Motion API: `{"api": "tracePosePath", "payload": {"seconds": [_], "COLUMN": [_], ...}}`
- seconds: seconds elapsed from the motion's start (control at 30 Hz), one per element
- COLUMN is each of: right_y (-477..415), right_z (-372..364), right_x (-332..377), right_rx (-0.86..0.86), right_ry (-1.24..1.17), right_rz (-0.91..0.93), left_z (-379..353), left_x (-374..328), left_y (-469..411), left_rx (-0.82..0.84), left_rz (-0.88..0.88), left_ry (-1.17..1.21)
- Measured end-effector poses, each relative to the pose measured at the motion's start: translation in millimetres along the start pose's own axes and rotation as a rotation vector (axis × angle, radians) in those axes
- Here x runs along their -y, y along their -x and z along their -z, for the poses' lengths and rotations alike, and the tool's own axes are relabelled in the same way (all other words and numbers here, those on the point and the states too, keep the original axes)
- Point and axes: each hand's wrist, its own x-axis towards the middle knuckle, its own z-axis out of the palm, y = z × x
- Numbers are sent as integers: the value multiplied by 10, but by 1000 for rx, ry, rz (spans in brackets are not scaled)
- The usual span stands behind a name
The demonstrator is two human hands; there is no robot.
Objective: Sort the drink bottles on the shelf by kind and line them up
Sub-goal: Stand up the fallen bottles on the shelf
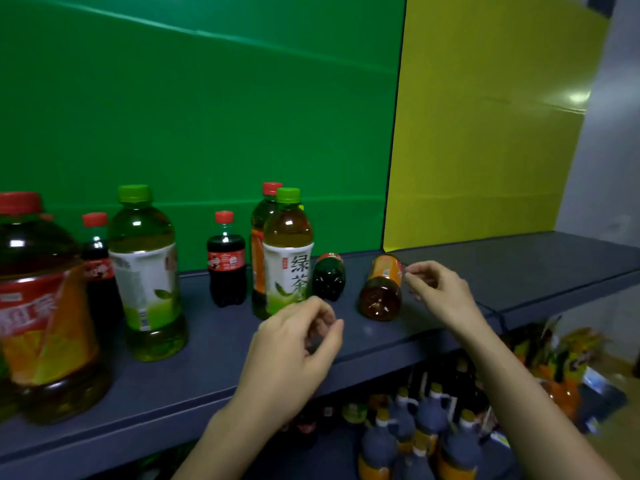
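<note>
On the grey shelf stand a large red-tea bottle, two small cola bottles, two green-tea bottles, and a red-capped tea bottle behind the second green tea. A cola bottle and an orange-labelled tea bottle lie on their sides. My right hand hovers at the right of the lying tea bottle, fingertips at its label, holding nothing. My left hand is in front of the green tea, fingers loosely curled, empty.
A green panel and a yellow panel back the shelf. Bare shelf surface stretches to the right. Below the shelf sit several dark bottles and orange packages.
</note>
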Motion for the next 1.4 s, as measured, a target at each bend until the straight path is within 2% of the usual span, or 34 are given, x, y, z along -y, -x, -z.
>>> {"api": "tracePosePath", "payload": {"seconds": [0.17, 0.33, 0.43, 0.57, 0.67, 0.77, 0.9, 1.03, 1.13, 1.27, 1.4], "right_y": [-402, -723, -860, -972, -1036, -1072, -1023, -873, -776, -635, -513], "right_z": [-54, -238, -350, -469, -540, -596, -584, -522, -454, -370, -346], "right_x": [-158, -197, -212, -256, -290, -357, -494, -599, -612, -543, -521], "right_rx": [212, 348, 427, 475, 493, 498, 458, 372, 262, 112, 40], "right_ry": [140, 288, 260, 143, 97, 107, 14, -173, -211, -226, -206], "right_rz": [-99, -239, -333, -387, -395, -385, -350, -256, -126, 60, 150], "left_z": [-614, -1047, -1219, -1317, -1311, -1356, -1412, -1457, -1478, -1492, -1494], "left_x": [-26, 177, 353, 526, 602, 635, 612, 560, 530, 518, 524], "left_y": [-443, -1007, -1272, -1547, -1656, -1633, -1510, -1415, -1376, -1280, -1189], "left_rx": [34, 47, 125, 224, 324, 299, 101, -43, -145, -160, -150], "left_rz": [28, 270, 454, 665, 756, 792, 805, 741, 667, 585, 566], "left_ry": [-168, -441, -599, -677, -724, -682, -532, -361, -197, -61, -31]}}
